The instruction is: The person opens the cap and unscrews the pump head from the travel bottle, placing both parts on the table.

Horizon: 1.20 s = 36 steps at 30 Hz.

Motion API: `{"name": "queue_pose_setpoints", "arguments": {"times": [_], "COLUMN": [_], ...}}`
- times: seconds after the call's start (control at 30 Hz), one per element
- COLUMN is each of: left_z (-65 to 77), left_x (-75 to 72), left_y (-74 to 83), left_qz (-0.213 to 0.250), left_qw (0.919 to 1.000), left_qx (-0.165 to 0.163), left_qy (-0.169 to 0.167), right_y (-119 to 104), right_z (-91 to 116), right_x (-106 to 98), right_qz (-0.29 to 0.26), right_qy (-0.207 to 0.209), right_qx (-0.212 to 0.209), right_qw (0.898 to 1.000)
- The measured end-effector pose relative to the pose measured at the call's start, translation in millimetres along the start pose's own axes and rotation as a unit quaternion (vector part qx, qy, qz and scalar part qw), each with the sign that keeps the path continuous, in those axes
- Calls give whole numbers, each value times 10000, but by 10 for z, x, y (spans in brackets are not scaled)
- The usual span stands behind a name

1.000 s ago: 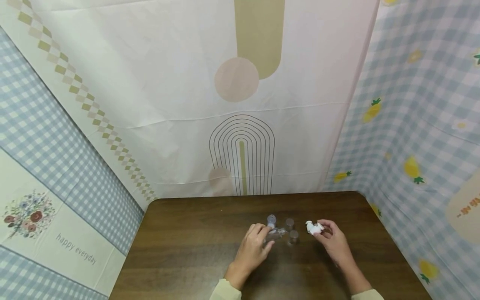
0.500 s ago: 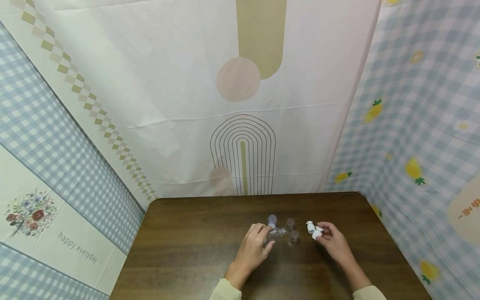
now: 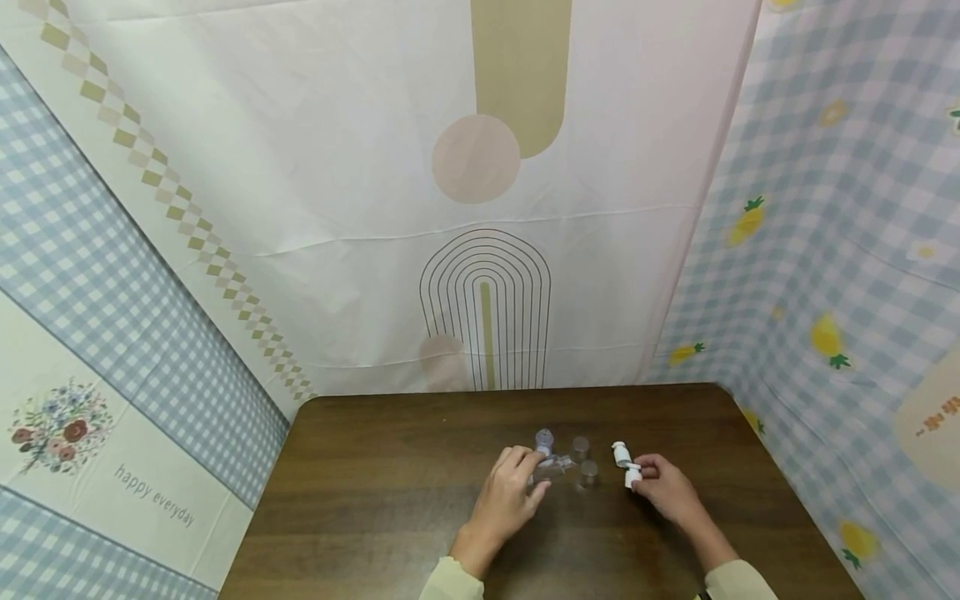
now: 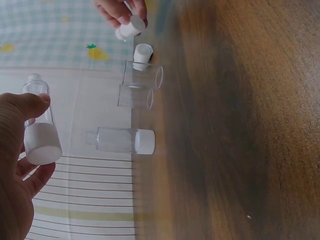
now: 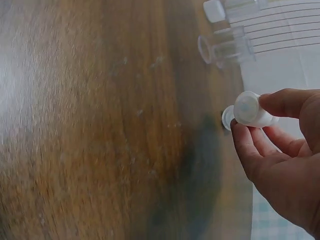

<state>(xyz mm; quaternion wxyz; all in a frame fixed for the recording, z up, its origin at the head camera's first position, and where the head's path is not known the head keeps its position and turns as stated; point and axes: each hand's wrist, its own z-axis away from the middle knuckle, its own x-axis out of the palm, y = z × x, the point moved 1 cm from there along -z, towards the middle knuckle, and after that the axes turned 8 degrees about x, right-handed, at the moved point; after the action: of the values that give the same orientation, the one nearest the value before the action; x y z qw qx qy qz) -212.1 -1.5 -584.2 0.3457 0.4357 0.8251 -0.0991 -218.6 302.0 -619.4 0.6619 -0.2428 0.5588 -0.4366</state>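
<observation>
My left hand (image 3: 501, 496) grips a small clear bottle (image 4: 42, 142) with a white base, tilted in the head view, its bare threaded neck pointing away from the palm. My right hand (image 3: 670, 492) pinches a white pump head (image 5: 250, 109) between thumb and fingers, close over the table. A second white pump head (image 3: 621, 454) stands just beyond it. Between the hands, two clear caps (image 4: 145, 75) stand side by side. Another clear bottle (image 4: 115, 139) with a white base stands upright past the left hand's fingers, its neck also bare.
Everything sits on a dark brown wooden table (image 3: 390, 500). A white patterned cloth (image 3: 360, 300) hangs along its back edge, with blue checked cloths (image 3: 810, 275) on both sides.
My right hand has turned the pump head more upright and drawn it slightly toward me, apart from the other one. The left hand and its bottle stay in place.
</observation>
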Motion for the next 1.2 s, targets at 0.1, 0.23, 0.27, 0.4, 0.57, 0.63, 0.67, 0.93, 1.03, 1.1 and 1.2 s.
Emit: {"name": "queue_pose_setpoints", "arguments": {"times": [0.1,0.23,0.27,0.4,0.57,0.63,0.67,0.93,1.03,1.1,1.2], "left_z": [5,11,13,19,17,16,14,20,21,22,25], "left_x": [8,11,11,11,17,19,20,26,31,34,37], "left_y": [-4,-7,-7,-6,-2,-1,-1,-13,-21,-26,-31], "left_qz": [-22,-19,-21,-30,29,55,54,72,108,132,170], "left_qw": [10000,10000,10000,10000,10000,10000,10000,9999,9999,9998,9998], "left_qx": [27,20,9,-14,2,-7,-6,6,-12,-24,-72], "left_qy": [39,28,14,-9,51,64,71,95,110,113,88], "right_y": [32,70,75,94,94,83,77,59,38,24,14], "right_z": [-31,-63,-68,-89,-122,-136,-143,-174,-164,-161,-160], "right_x": [9,21,24,36,53,56,57,53,49,48,50], "right_qz": [317,655,695,885,1020,1062,1097,1267,1252,1249,1180], "right_qy": [51,107,95,60,-7,-32,-52,-206,-230,-244,-267], "right_qx": [-99,-219,-252,-319,-247,-218,-204,-139,-110,-69,21], "right_qw": [9994,9976,9972,9955,9945,9941,9937,9916,9918,9918,9926]}}
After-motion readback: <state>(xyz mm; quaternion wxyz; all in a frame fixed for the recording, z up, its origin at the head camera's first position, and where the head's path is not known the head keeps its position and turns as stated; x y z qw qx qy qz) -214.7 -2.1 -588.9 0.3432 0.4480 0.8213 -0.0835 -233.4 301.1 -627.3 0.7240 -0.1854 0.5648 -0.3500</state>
